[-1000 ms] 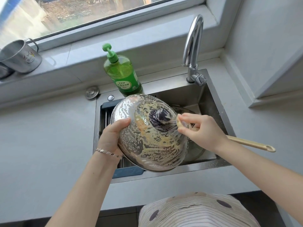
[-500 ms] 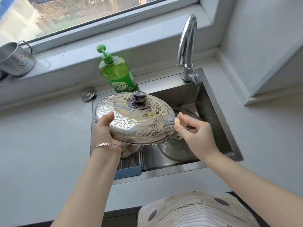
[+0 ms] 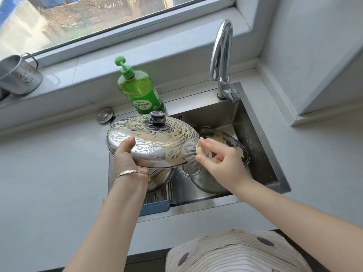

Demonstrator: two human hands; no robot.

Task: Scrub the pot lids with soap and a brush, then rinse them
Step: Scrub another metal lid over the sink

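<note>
A sec ago the lid (image 3: 157,143) was tipped toward me w/ the brush on its knob. Now it's level, knob up, over the sink's (image 3: 255,134) left half. My left hand (image 3: 125,157) grips the near-left rim, thumb on top. My right hand (image 3: 223,162) pinches the brush (image 3: 189,152), bristles on the lid's right edge. Top's all suds, so prob. rim next, then rinse. A 2nd lid (image 3: 222,137) lies at the sink's right side.

We wear a thin metal bracelet (image 3: 132,173) on our left wrist. Both forearms are bare. Our garment (image 3: 235,252) is pale, with thin grey stripes and some dark round dots.
</note>
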